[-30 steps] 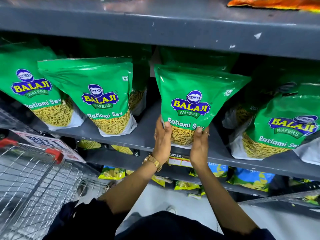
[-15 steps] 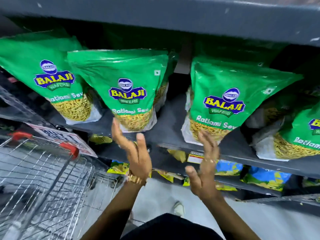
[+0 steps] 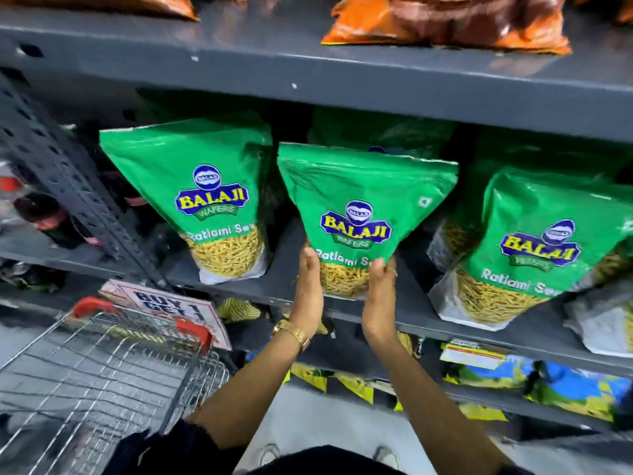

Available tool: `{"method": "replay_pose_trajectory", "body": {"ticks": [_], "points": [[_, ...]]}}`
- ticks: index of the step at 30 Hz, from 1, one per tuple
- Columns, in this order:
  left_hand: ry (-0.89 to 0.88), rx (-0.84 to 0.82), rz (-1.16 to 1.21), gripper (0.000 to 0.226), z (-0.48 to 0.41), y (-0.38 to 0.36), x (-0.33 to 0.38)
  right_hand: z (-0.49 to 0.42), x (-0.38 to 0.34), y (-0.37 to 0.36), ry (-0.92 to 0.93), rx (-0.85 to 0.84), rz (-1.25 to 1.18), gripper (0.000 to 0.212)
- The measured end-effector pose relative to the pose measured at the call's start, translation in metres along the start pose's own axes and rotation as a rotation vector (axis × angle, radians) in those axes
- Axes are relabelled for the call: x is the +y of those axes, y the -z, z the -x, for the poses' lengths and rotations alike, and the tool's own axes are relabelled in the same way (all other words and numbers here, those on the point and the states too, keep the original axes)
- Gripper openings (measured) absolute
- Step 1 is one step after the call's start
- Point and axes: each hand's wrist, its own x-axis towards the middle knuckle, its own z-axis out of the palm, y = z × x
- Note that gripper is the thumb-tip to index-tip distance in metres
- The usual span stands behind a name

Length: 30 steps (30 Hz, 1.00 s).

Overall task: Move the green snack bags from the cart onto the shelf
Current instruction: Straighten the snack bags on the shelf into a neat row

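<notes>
A green Balaji snack bag (image 3: 363, 207) stands upright at the front of the grey shelf (image 3: 421, 315), in the middle of the view. My left hand (image 3: 308, 286) presses its lower left side and my right hand (image 3: 380, 289) its lower right side, so both hold the bag by its bottom. Another green bag (image 3: 205, 193) stands to its left and a third green bag (image 3: 534, 245) leans to its right. More green bags sit in the dark behind them. The wire cart (image 3: 102, 371) with red handle ends is at lower left; no bags are visible inside it.
A steel shelf upright (image 3: 68, 186) slants down the left side. A "buy 1 get 1" sign (image 3: 171, 306) hangs by the cart. Orange snack bags (image 3: 445, 22) lie on the shelf above. Yellow and blue packs (image 3: 565, 385) fill the lower shelf. My shoes show on the pale floor.
Half a second ago both hands were off the bags, below the shelf edge. Now they grip the bottom of the bag to the left of the one held a second ago.
</notes>
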Motion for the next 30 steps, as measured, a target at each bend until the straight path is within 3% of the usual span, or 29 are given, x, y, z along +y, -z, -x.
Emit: {"method": "replay_pose_trajectory", "body": {"ticks": [3,6,9,11,14,15,19,22,25,27,30], "points": [[-0.013,-0.096,-0.057,0.094,-0.008,0.004,0.002,0.002,0.002,-0.006,0.004,0.067,-0.022,0.091],[-0.065,-0.149,-0.100,0.067,-0.008,0.004,0.002,-0.002,0.005,-0.011,0.014,0.162,-0.039,0.102],[-0.070,-0.178,-0.091,0.083,-0.005,0.009,0.009,-0.006,0.012,-0.011,0.063,0.211,-0.004,0.099],[-0.059,-0.211,-0.131,0.078,-0.001,0.016,0.011,-0.005,0.012,-0.012,0.084,0.266,-0.016,0.103],[-0.047,-0.190,-0.172,0.117,-0.001,0.033,0.003,0.012,0.009,-0.021,0.209,0.450,0.096,0.098],[-0.067,-0.191,-0.179,0.117,0.000,0.040,-0.001,0.021,0.005,-0.023,0.294,0.479,0.209,0.091],[-0.192,-0.114,-0.110,0.084,0.015,0.085,-0.002,0.056,-0.010,-0.043,0.582,0.332,0.495,0.077],[-0.315,0.266,0.009,0.066,0.021,0.117,-0.003,0.065,-0.011,-0.072,0.602,0.054,0.458,0.076],[-0.361,0.564,0.065,0.065,0.017,0.142,-0.002,0.063,0.005,-0.108,0.480,-0.193,0.402,0.070],[-0.331,0.556,0.058,0.073,0.010,0.152,0.000,0.052,0.017,-0.133,0.352,-0.205,0.326,0.073],[-0.238,0.396,0.092,0.105,-0.004,0.158,0.001,0.022,0.026,-0.162,0.203,-0.130,0.260,0.095]]}}
